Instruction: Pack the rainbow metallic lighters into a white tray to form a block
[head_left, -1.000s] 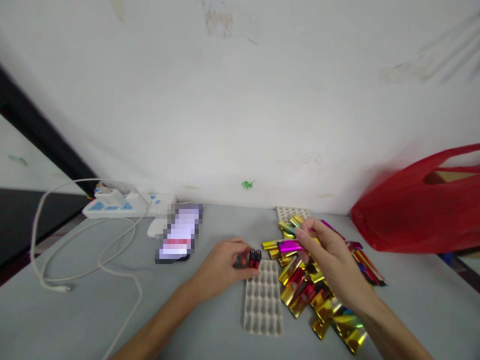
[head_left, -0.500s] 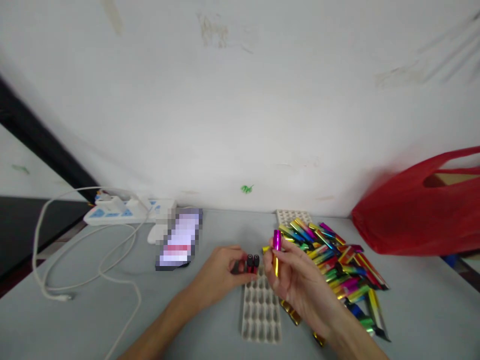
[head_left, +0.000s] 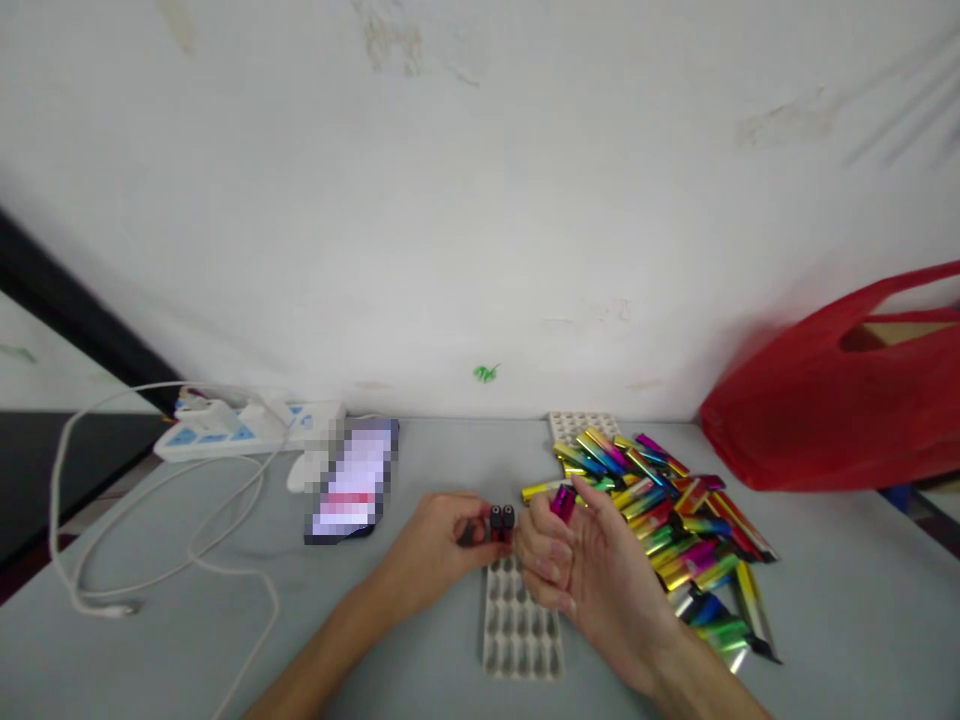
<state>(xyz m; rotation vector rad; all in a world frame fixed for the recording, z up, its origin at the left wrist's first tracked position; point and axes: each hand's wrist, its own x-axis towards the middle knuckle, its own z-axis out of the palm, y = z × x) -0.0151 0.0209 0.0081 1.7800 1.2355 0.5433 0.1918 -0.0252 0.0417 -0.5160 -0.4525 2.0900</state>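
My left hand (head_left: 442, 540) is closed on two small tubes (head_left: 501, 522), red with black ends, standing side by side above the pale tray. More dark shape shows between thumb and fingers; I cannot make out what it is. My right hand (head_left: 581, 565) has its fingers curled round a shiny purple tube (head_left: 563, 500). Only its purple end shows, and the rest is hidden in the fingers. Below both hands lies a pale moulded tray (head_left: 523, 675) with rows of hollows. Right of the right hand spreads a heap of shiny multicoloured tubes (head_left: 690, 565).
Another pale tray (head_left: 566, 425) lies by the wall behind the heap. A red bag (head_left: 825, 420) stands at the right. To the left are a phone (head_left: 352, 480), a white power strip (head_left: 247, 430) and a loose white cable (head_left: 274, 590).
My right hand has turned and its fingers have curled further round the tube, hiding the gold part that showed before. My left hand keeps its hold. The view has shifted slightly.
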